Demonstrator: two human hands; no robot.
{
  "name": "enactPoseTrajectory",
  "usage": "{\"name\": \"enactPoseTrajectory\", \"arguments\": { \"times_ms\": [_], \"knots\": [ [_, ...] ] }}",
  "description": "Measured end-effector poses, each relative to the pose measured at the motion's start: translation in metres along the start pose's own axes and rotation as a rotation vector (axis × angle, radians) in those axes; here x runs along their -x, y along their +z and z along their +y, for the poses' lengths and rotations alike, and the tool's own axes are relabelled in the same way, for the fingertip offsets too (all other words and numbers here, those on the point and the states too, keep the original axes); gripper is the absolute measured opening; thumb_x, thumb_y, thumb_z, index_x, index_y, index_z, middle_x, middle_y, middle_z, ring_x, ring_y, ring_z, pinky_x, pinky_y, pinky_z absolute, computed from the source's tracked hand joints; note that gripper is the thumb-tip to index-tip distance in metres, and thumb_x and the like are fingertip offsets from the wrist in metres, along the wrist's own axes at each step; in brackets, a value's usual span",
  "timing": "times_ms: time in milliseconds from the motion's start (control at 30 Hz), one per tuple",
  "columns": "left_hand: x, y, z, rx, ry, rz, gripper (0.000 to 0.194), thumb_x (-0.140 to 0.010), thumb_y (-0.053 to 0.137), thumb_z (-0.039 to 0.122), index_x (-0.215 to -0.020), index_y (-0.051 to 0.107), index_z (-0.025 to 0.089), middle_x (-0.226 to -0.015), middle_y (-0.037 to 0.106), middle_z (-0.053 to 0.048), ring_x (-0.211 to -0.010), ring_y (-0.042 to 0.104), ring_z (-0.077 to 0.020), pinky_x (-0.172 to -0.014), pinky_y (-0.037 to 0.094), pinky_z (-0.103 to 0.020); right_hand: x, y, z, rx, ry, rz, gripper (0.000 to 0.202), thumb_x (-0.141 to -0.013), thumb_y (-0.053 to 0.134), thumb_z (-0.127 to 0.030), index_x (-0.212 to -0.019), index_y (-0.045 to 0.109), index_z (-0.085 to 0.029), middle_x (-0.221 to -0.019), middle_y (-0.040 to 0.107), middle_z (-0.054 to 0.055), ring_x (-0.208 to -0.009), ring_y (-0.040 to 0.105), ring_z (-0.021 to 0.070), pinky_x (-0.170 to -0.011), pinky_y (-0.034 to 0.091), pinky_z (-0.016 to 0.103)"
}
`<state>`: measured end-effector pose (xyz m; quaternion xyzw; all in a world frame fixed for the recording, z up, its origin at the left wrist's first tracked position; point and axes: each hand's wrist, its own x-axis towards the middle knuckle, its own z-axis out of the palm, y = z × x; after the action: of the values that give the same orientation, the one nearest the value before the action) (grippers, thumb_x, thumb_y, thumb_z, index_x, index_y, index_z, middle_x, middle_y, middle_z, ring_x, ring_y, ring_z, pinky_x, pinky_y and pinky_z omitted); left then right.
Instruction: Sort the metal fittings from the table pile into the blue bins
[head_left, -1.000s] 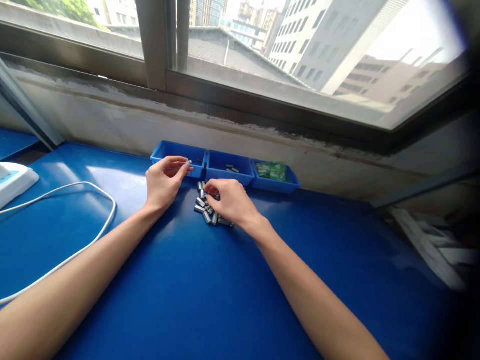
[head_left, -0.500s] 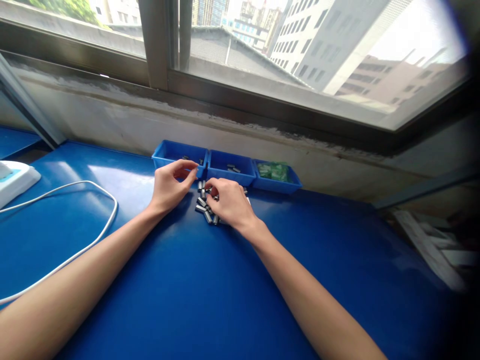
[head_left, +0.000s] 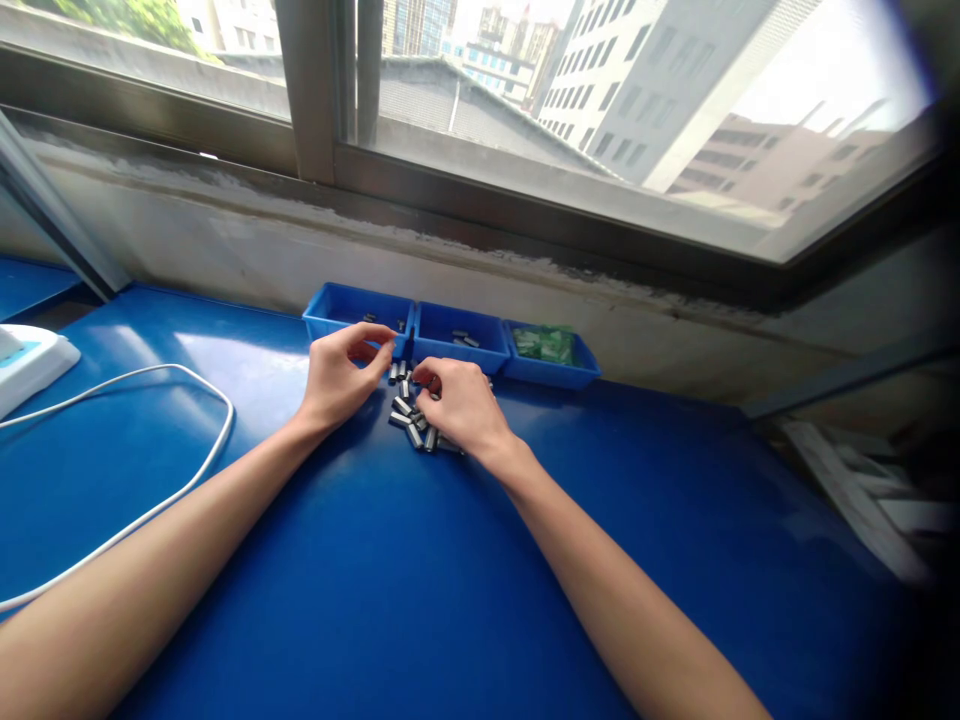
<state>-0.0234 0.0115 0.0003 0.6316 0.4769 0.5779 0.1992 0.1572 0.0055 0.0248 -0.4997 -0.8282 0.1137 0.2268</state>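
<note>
Small, short, shiny dark-and-silver metal pieces (head_left: pixel 403 405) lie in a loose pile on the blue table (head_left: pixel 420 580); their exact kind is too small to tell. My left hand (head_left: pixel 341 375) is at the pile's left, thumb and forefinger brought together in front of the left blue bin (head_left: pixel 328 318). Whatever that pinch holds, if anything, does not show. Over the right part of the pile my right hand (head_left: pixel 466 405) is curled, its thumb and fingers down among the pieces. It covers some of them, and its fingertips are partly hidden.
Behind the pile stand a middle blue bin (head_left: pixel 487 357) with a few metal pieces and a right blue bin (head_left: pixel 555 374) with green packets (head_left: pixel 546 343). A white cable (head_left: pixel 225 400) loops at left near a white power strip (head_left: pixel 45 360). A window frame (head_left: pixel 450 190) rises behind.
My right hand's fingers have shifted slightly among the pieces, and a little more of the pile shows beside them. My left hand keeps its pinch in nearly the same place.
</note>
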Motion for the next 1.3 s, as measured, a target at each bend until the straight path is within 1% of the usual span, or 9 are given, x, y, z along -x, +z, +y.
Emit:
{"name": "enactPoseTrajectory", "arguments": {
  "times_ms": [200, 400, 567, 833, 967, 1067, 1167, 1300],
  "knots": [
    [0.0005, 0.0001, 0.0016, -0.016, 0.008, 0.001, 0.019, -0.087, 0.068, 0.033, -0.097, 0.075, 0.018, -0.088, 0.077, -0.004, -0.068, 0.071, -0.0155, -0.068, 0.055, -0.026, -0.001, 0.0001, 0.0049, -0.011, -0.003, 0.014, 0.022, -0.079, 0.057, -0.01, -0.092, 0.073, -0.019, -0.089, 0.074, 0.005, -0.082, 0.067, 0.0181, -0.074, 0.048, 0.025],
    [0.0002, 0.0005, 0.0011, -0.027, 0.015, 0.0, 0.02, -0.087, 0.067, 0.034, -0.097, 0.075, 0.018, -0.089, 0.077, -0.003, -0.067, 0.07, -0.015, -0.068, 0.055, -0.026, 0.0008, -0.0015, 0.002, 0.028, -0.02, 0.012, 0.024, -0.082, 0.058, -0.011, -0.099, 0.072, -0.021, -0.101, 0.075, 0.006, -0.087, 0.069, 0.0192, -0.073, 0.047, 0.026],
    [-0.0002, 0.0006, 0.0013, -0.036, 0.019, -0.004, 0.02, -0.088, 0.067, 0.034, -0.098, 0.075, 0.019, -0.089, 0.077, -0.003, -0.067, 0.07, -0.015, -0.068, 0.055, -0.026, 0.0003, -0.0002, 0.0007, 0.033, -0.019, -0.012, 0.021, -0.087, 0.058, -0.015, -0.1, 0.073, -0.024, -0.094, 0.077, 0.004, -0.087, 0.071, 0.0211, -0.072, 0.046, 0.028],
    [-0.0001, 0.0012, 0.0014, -0.031, 0.021, -0.001, 0.019, -0.088, 0.067, 0.033, -0.097, 0.074, 0.018, -0.089, 0.076, -0.003, -0.065, 0.069, -0.0146, -0.067, 0.054, -0.026, -0.002, 0.0028, 0.0039, -0.028, -0.007, 0.007, 0.022, -0.084, 0.057, -0.011, -0.095, 0.072, -0.022, -0.086, 0.075, 0.003, -0.082, 0.07, 0.019, -0.072, 0.047, 0.026],
    [0.0001, 0.0013, 0.0013, -0.024, 0.025, 0.003, 0.019, -0.087, 0.067, 0.033, -0.097, 0.074, 0.018, -0.087, 0.076, -0.003, -0.065, 0.069, -0.0144, -0.066, 0.054, -0.025, -0.0015, -0.0014, 0.0034, 0.023, -0.005, 0.09, 0.016, -0.085, 0.059, -0.015, -0.095, 0.071, -0.02, -0.096, 0.072, 0.006, -0.083, 0.068, 0.0187, -0.076, 0.048, 0.027],
    [-0.0001, 0.0012, 0.0009, -0.018, 0.025, 0.002, 0.018, -0.087, 0.067, 0.032, -0.096, 0.074, 0.018, -0.086, 0.076, -0.003, -0.064, 0.068, -0.014, -0.065, 0.053, -0.025, -0.0011, -0.0024, 0.0024, 0.085, 0.018, 0.062, 0.014, -0.086, 0.061, -0.019, -0.095, 0.072, -0.02, -0.1, 0.069, 0.007, -0.081, 0.066, 0.0186, -0.074, 0.047, 0.028],
    [-0.0004, 0.0014, 0.0003, -0.013, 0.033, 0.004, 0.017, -0.087, 0.067, 0.03, -0.096, 0.074, 0.017, -0.085, 0.076, -0.003, -0.064, 0.068, -0.0135, -0.064, 0.053, -0.024, -0.0018, -0.0007, 0.0025, 0.095, 0.018, 0.025, 0.016, -0.087, 0.059, -0.017, -0.095, 0.072, -0.019, -0.1, 0.068, 0.007, -0.08, 0.065, 0.0177, -0.073, 0.047, 0.028],
    [-0.0005, 0.0026, -0.0003, -0.009, 0.045, 0.012, 0.016, -0.087, 0.068, 0.029, -0.095, 0.074, 0.017, -0.084, 0.076, -0.002, -0.063, 0.068, -0.0131, -0.063, 0.053, -0.023, -0.0034, 0.0017, 0.0037, 0.106, 0.038, 0.046, 0.019, -0.085, 0.057, -0.011, -0.092, 0.073, -0.019, -0.095, 0.069, 0.006, -0.079, 0.065, 0.0172, -0.071, 0.046, 0.027]
  ]
}}
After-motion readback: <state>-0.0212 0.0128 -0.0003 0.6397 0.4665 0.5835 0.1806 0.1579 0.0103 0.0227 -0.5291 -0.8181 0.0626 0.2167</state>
